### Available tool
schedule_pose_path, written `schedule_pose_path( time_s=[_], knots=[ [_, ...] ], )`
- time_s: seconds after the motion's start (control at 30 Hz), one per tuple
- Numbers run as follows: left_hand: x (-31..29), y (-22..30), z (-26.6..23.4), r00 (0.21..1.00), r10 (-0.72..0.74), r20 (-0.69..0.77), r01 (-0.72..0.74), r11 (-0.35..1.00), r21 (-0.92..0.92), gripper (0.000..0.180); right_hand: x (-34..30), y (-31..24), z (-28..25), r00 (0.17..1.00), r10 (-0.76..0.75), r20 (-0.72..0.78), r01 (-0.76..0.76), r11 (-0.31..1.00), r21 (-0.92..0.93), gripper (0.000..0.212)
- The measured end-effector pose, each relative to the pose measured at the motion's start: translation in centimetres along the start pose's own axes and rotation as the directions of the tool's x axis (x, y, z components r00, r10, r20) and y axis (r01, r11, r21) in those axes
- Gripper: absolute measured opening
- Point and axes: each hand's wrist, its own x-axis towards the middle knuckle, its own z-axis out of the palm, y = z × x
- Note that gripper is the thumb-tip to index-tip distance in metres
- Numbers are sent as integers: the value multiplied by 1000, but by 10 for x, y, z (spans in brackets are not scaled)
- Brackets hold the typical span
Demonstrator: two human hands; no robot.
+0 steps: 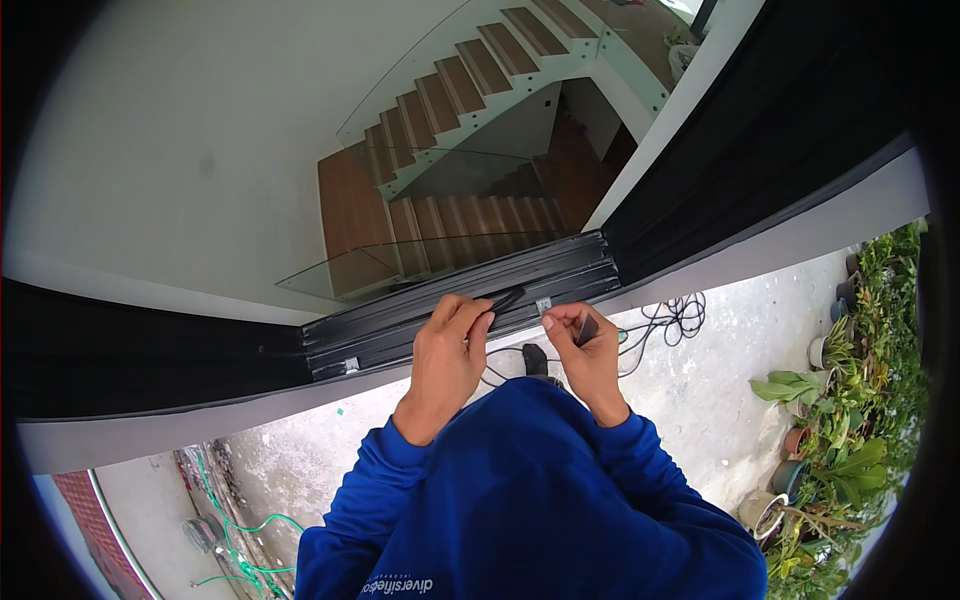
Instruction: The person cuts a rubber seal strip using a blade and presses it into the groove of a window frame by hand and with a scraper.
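My left hand (450, 350) is closed, thumb and fingers pinched together on a short black strip-like piece (508, 298) that sticks out toward the right. My right hand (590, 360) is also closed. A small dark flat piece (588, 329) shows between its fingers and palm. The right fingertips are beside a small silver metal clip (543, 305) on the black grooved frame sill (430, 325); whether they touch it I cannot tell. Another silver clip (351, 365) sits at the sill's left end.
Past the sill is a stairwell with wooden steps (460, 85) and glass railing. Black frame sides (150, 350) flank the opening. On the concrete floor (700, 370) lie a coiled black cable (685, 318) and, left, a green hose (240, 525). Potted plants (765, 510) line the right.
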Motion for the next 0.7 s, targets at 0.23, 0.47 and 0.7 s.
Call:
schedule_pose_path(
  time_s=[0.23, 0.47, 0.7],
  knots=[
    [1, -1, -4, 988, -146, 44, 153, 954, -260, 13, 10, -18, 3, 998, -70, -1, 69, 982, -174, 19],
    [2, 3, -2, 997, -80, 16, 82, 952, -294, 15, 23, -26, -1, 987, 63, 148, -54, 996, -68, 24],
    [3, 6, 6, 996, -87, 12, 87, 971, -223, 16, 29, -22, -6, 987, -20, 156, 41, 990, -133, 22]
  ],
)
